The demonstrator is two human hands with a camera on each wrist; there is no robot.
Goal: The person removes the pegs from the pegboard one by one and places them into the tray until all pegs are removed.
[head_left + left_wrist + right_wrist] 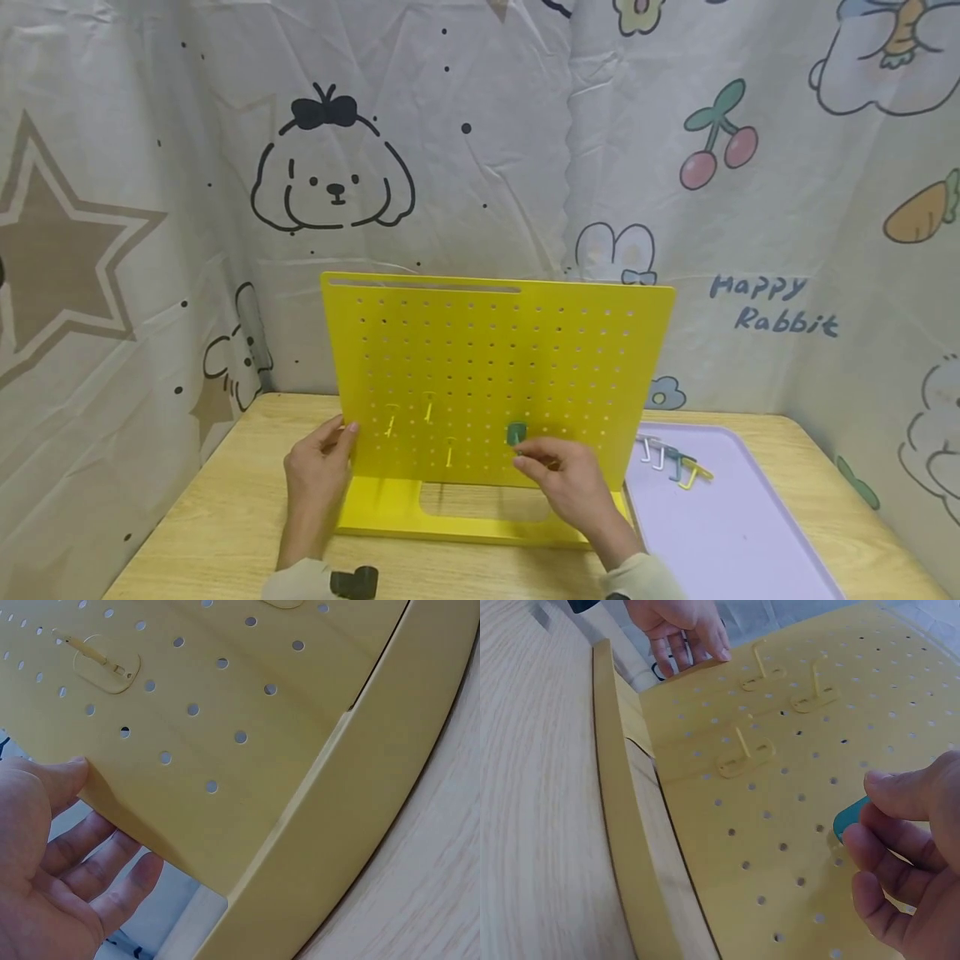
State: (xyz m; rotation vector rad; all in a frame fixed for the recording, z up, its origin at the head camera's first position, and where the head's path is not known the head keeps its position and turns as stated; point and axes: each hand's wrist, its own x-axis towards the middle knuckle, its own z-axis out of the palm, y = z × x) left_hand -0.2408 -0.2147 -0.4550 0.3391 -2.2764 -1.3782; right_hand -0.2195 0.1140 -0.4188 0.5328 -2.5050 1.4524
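Note:
A yellow pegboard [577, 379] stands upright on its yellow base [382, 507]. My left hand [318, 471] holds its left edge, with the thumb in front and the fingers behind, as the left wrist view shows. Between thumb and fingers, my right hand [566, 483] pinches a green hook [516, 432] at the lower right part of the board. In the right wrist view the fingers cover most of this hook [849, 817], so whether its pegs sit in the holes cannot be told. Several yellow hooks, one of them low near the middle [449, 454], are mounted on the board's lower left.
To the right, a light purple tray [738, 517] lies on the wooden table [225, 508]. White, green and yellow hooks [677, 465] lie in its far left corner. A printed curtain [480, 167] hangs behind and at both sides.

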